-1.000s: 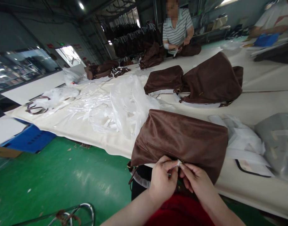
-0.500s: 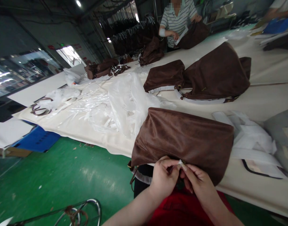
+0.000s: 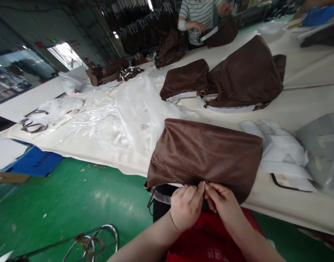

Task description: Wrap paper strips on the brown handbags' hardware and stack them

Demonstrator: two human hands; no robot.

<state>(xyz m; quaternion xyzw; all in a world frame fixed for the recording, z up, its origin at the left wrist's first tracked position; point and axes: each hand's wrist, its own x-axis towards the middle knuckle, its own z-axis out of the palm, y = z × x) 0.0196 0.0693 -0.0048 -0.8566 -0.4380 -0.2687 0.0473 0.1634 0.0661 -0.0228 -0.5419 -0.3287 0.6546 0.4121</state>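
A brown leather handbag (image 3: 207,153) lies on its side at the near table edge, its long zipper seam facing up. Both my hands meet at the seam's right end, by a small metal zipper pull (image 3: 206,180). My left hand (image 3: 185,203) is closed, thumb and forefinger pinched together. Opposite it, my right hand (image 3: 223,198) pinches too, fingertips almost touching the left ones. Between them shows a tiny white piece (image 3: 204,183), mostly hidden by the fingers. The bag's wrapped strap (image 3: 161,197) hangs over the edge at left.
Two more brown handbags (image 3: 245,76) lie farther back. Clear plastic bags (image 3: 139,112) spread left of mine; white packing sheets (image 3: 284,149) lie right. Across the table, a person in a striped shirt (image 3: 197,18) handles another bag. A metal stool (image 3: 109,233) stands below left.
The view has shifted, so the table's things sit higher and further left. My left hand has turned, its back now showing more, and less of the white piece is visible between the fingertips.
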